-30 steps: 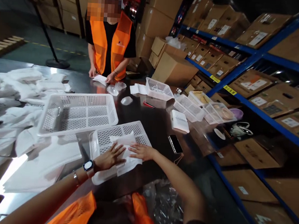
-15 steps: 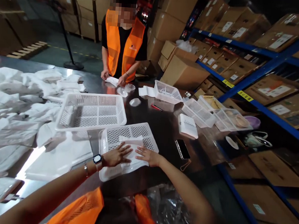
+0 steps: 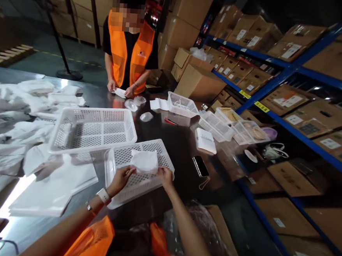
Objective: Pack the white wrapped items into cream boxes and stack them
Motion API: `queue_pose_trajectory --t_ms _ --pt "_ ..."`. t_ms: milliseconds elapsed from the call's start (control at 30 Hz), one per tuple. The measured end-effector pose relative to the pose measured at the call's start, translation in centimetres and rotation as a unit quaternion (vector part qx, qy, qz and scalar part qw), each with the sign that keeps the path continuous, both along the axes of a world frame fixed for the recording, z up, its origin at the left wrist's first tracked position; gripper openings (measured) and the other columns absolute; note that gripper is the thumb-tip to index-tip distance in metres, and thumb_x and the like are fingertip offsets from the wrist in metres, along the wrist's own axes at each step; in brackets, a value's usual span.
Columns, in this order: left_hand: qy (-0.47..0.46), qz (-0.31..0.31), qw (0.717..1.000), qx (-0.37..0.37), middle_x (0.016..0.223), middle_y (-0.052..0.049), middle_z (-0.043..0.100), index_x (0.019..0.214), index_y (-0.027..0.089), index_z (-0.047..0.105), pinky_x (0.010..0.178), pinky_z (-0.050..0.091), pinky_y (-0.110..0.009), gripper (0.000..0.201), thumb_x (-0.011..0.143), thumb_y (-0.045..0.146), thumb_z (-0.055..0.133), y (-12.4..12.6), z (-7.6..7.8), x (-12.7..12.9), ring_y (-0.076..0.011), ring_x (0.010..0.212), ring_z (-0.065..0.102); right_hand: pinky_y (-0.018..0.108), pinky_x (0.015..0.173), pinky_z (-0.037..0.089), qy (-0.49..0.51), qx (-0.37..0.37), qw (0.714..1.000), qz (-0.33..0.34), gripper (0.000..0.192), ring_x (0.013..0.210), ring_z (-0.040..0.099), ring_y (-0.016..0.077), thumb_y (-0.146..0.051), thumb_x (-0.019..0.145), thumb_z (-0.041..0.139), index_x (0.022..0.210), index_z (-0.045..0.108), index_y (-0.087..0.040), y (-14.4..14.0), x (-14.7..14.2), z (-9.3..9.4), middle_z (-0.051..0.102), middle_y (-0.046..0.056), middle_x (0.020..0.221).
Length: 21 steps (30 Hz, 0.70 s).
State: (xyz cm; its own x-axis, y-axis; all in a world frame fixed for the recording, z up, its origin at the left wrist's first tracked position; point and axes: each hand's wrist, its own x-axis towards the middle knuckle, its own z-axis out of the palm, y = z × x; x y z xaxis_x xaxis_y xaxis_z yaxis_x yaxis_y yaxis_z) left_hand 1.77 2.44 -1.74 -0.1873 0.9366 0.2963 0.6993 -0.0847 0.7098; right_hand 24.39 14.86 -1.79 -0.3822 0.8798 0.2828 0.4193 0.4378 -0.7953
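Observation:
A folded white packet (image 3: 144, 161) is lifted above the near white perforated basket (image 3: 116, 196) on the dark steel table. My left hand (image 3: 121, 178) grips the packet's left lower corner, and a watch sits on that wrist. My right hand (image 3: 165, 175) pinches its right lower corner. Both hands are over the basket's front half. A larger white basket (image 3: 92, 129) stands just behind it, touching its far rim.
A heap of white packets (image 3: 16, 121) covers the table's left side. A phone (image 3: 200, 166) lies right of the near basket. Across the table a person in an orange vest (image 3: 129, 51) handles white items. More baskets (image 3: 215, 123) stand at right, beside blue shelving with cartons (image 3: 293, 97).
Both hands were pressing the white packet flat in the near basket; now they have folded it and lifted it by its lower corners. The view shifted slightly.

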Motion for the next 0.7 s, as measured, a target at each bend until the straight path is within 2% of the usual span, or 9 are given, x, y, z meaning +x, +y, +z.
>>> queue_pose_trajectory --t_ms 100,200,367,567,633,700 --pt "-0.011 0.082 0.996 -0.042 0.076 0.002 0.067 0.088 0.014 0.065 0.065 0.057 -0.03 0.024 0.098 0.034 0.056 0.9 -0.1 0.6 -0.0122 0.066 0.065 0.024 0.055 0.047 -0.021 0.008 0.997 -0.073 0.043 0.052 0.052 0.0084 -0.048 0.098 0.054 0.07 0.058 -0.016 -0.4 -1.6 -0.6 0.054 -0.007 0.059" --pt "-0.001 0.135 0.988 -0.079 0.075 0.002 0.065 0.09 0.014 0.064 0.064 0.056 -0.029 0.022 0.098 0.033 0.056 1.3 0.3 1.1 -0.0117 0.064 0.063 0.024 0.057 0.045 -0.042 0.025 0.99 -0.132 0.041 0.054 0.051 0.009 -0.047 0.097 0.054 0.07 0.057 -0.016 -0.8 -2.6 -1.0 0.054 -0.006 0.061" --pt "0.037 0.151 0.979 -0.13 0.077 0.002 0.065 0.094 0.015 0.064 0.066 0.056 -0.03 0.022 0.098 0.034 0.056 1.3 1.4 1.2 -0.0125 0.066 0.064 0.025 0.058 0.045 -0.08 0.046 0.979 -0.183 0.042 0.055 0.052 0.0102 -0.046 0.098 0.052 0.069 0.057 -0.017 -1.0 -3.2 -1.3 0.056 -0.005 0.061" --pt "0.094 0.156 0.968 -0.175 0.078 0.001 0.067 0.098 0.014 0.065 0.067 0.056 -0.031 0.022 0.098 0.035 0.056 1.5 1.6 0.7 -0.0131 0.067 0.065 0.026 0.059 0.047 -0.127 0.072 0.972 -0.187 0.039 0.056 0.057 0.0115 -0.042 0.099 0.05 0.072 0.061 -0.016 -0.6 -3.5 -1.7 0.062 -0.002 0.063" --pt "0.11 0.158 0.965 -0.18 0.074 0.002 0.067 0.094 0.014 0.066 0.065 0.056 -0.031 0.024 0.098 0.034 0.055 1.4 1.9 0.4 -0.0127 0.063 0.064 0.028 0.061 0.049 -0.135 0.088 0.971 -0.179 0.037 0.062 0.063 0.0161 -0.04 0.099 0.045 0.083 0.066 -0.014 -0.4 -3.5 -1.5 0.067 0.004 0.069" --pt "0.123 0.165 0.964 -0.171 0.07 -0.001 0.068 0.097 0.011 0.067 0.062 0.055 -0.033 0.029 0.101 0.032 0.048 1.2 2.4 0.4 -0.0159 0.06 0.066 0.033 0.069 0.054 -0.135 0.113 0.971 -0.162 0.038 0.08 0.069 0.0233 -0.037 0.099 0.041 0.107 0.066 -0.009 -0.3 -3.5 -1.1 0.073 0.014 0.088"
